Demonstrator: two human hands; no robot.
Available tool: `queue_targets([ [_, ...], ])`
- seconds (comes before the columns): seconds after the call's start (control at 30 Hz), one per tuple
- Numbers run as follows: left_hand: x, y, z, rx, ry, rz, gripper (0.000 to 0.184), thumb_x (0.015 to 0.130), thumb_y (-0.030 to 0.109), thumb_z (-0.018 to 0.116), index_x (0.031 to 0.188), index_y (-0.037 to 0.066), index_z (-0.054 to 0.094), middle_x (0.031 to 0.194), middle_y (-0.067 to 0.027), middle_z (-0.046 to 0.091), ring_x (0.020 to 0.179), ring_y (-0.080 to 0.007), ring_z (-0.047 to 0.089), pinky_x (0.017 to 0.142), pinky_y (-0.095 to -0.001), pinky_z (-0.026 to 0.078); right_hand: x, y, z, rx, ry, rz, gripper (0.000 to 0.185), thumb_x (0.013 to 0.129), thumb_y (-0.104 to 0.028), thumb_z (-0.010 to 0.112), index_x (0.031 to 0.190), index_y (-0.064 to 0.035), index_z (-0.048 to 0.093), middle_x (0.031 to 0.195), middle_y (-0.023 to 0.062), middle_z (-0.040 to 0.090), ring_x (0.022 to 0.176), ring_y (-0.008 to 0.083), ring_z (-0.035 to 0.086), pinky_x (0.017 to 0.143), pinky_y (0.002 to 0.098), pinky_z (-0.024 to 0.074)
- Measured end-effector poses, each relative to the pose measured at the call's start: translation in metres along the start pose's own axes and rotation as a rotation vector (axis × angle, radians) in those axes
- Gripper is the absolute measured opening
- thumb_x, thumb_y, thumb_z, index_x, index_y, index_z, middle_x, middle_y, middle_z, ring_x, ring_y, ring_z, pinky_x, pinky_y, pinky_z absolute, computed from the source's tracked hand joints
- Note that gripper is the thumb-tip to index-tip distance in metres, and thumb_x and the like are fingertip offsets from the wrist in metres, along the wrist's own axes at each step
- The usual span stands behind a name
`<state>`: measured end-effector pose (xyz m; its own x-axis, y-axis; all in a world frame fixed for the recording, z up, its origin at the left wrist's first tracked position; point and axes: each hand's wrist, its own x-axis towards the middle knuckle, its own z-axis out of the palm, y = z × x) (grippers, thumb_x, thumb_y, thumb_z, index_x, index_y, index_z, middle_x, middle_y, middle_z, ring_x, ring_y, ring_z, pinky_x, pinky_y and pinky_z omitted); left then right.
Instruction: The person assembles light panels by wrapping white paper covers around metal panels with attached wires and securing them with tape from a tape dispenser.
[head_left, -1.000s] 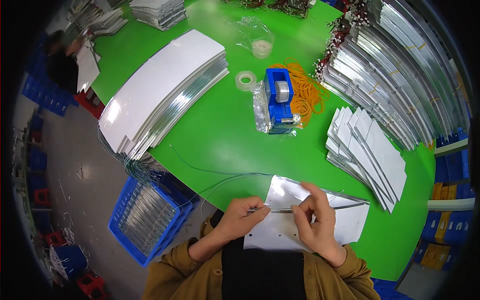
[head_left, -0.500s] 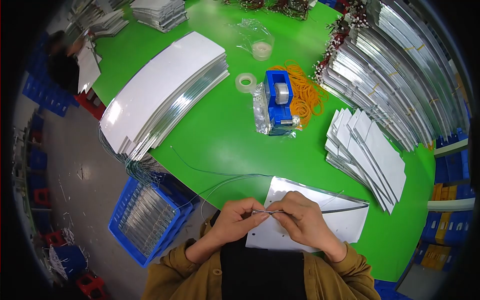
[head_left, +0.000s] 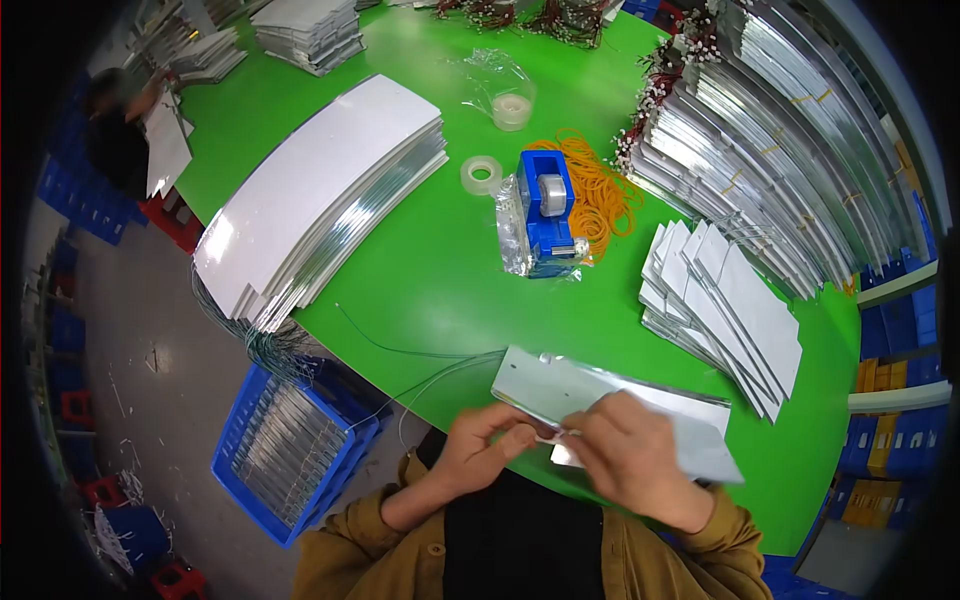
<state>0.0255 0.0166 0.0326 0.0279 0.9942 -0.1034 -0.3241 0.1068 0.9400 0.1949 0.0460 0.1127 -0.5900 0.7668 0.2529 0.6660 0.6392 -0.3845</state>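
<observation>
A flat grey-white panel (head_left: 540, 388) lies tilted over a white panel at the table's front edge. My left hand (head_left: 487, 446) is closed at its near edge, thumb and index finger pinched on the panel. My right hand (head_left: 628, 450), somewhat smeared by motion, bends its fingers over the panel close to my left fingertips. A small pale piece shows between the hands, too small to name. Thin dark green wires (head_left: 430, 375) run from the panel's left end across the table and over its edge.
A blue tape dispenser (head_left: 548, 215), a tape roll (head_left: 481, 175) and orange rubber bands (head_left: 605, 195) lie ahead. Stacked panels stand left (head_left: 320, 190) and right (head_left: 725, 320). A blue crate (head_left: 235, 440) holds bundled strips below the table's left edge. Another person works at far left.
The panel has been turned, its greyish side now showing and its left end raised. My hands have parted slightly from a shared pinch on wires, and the right has moved right and down.
</observation>
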Motion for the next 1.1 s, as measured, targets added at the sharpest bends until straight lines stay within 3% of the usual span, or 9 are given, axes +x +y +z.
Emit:
queue_targets([
  [0.07, -0.007, -0.006, 0.000, -0.170, -0.074, -0.155, 0.014, 0.087, 0.008, 0.051, 0.082, -0.002, 0.059, 0.078, -0.0058, 0.060, 0.062, -0.0106, 0.053, 0.061, -0.0203, 0.044, -0.007, -0.004, 0.023, 0.164, 0.084, 0.049, 0.015, 0.068, -0.001, 0.065, 0.082, -0.0033, 0.061, 0.069, 0.0044, 0.048, 0.053, 0.0174, 0.043, 0.046, 0.0260, 0.0347],
  [0.23, -0.008, -0.018, -0.009, -0.137, -0.064, -0.140, 0.019, 0.090, 0.010, 0.047, 0.082, -0.003, 0.058, 0.075, -0.0066, 0.061, 0.061, -0.0111, 0.053, 0.058, -0.0203, 0.043, -0.017, 0.003, 0.055, 0.390, 0.076, 0.228, 0.014, 0.068, -0.001, 0.065, 0.082, -0.0033, 0.061, 0.068, 0.0041, 0.048, 0.051, 0.0171, 0.042, 0.045, 0.0252, 0.0346],
  [0.43, -0.006, -0.016, -0.001, 0.078, -0.010, -0.111, 0.018, 0.089, 0.009, 0.048, 0.079, -0.002, 0.058, 0.069, -0.0061, 0.061, 0.057, -0.0109, 0.053, 0.054, -0.0200, 0.043, -0.021, 0.009, 0.058, 0.372, 0.061, 0.215, 0.010, 0.070, -0.003, 0.064, 0.078, -0.0065, 0.059, 0.069, 0.0030, 0.046, 0.058, 0.0177, 0.045, 0.046, 0.0259, 0.0354],
  [0.57, -0.007, -0.026, 0.000, 0.190, 0.011, 0.028, 0.018, 0.088, 0.008, 0.050, 0.075, -0.003, 0.058, 0.062, -0.0052, 0.059, 0.053, -0.0101, 0.051, 0.050, -0.0197, 0.042, -0.016, 0.008, 0.048, 0.267, 0.062, 0.100, 0.010, 0.067, 0.000, 0.064, 0.076, -0.0052, 0.061, 0.067, 0.0031, 0.049, 0.057, 0.0177, 0.043, 0.050, 0.0259, 0.0364],
  [0.93, -0.007, -0.020, -0.001, 0.132, -0.053, 0.086, 0.018, 0.086, 0.007, 0.054, 0.071, -0.002, 0.058, 0.061, -0.0044, 0.060, 0.049, -0.0095, 0.049, 0.047, -0.0187, 0.038, 0.007, 0.017, 0.046, 0.223, 0.070, 0.043, 0.010, 0.067, -0.001, 0.064, 0.074, -0.0064, 0.060, 0.068, 0.0028, 0.050, 0.061, 0.0182, 0.043, 0.055, 0.0260, 0.0364],
  [1.1, -0.005, -0.020, -0.003, 0.321, -0.078, 0.178, 0.015, 0.084, 0.005, 0.056, 0.071, -0.002, 0.058, 0.060, -0.0049, 0.060, 0.047, -0.0095, 0.047, 0.045, -0.0186, 0.037, 0.008, 0.021, 0.042, 0.247, 0.045, 0.020, 0.010, 0.068, -0.001, 0.063, 0.075, -0.0064, 0.060, 0.068, 0.0032, 0.050, 0.061, 0.0186, 0.042, 0.057, 0.0272, 0.0360],
])
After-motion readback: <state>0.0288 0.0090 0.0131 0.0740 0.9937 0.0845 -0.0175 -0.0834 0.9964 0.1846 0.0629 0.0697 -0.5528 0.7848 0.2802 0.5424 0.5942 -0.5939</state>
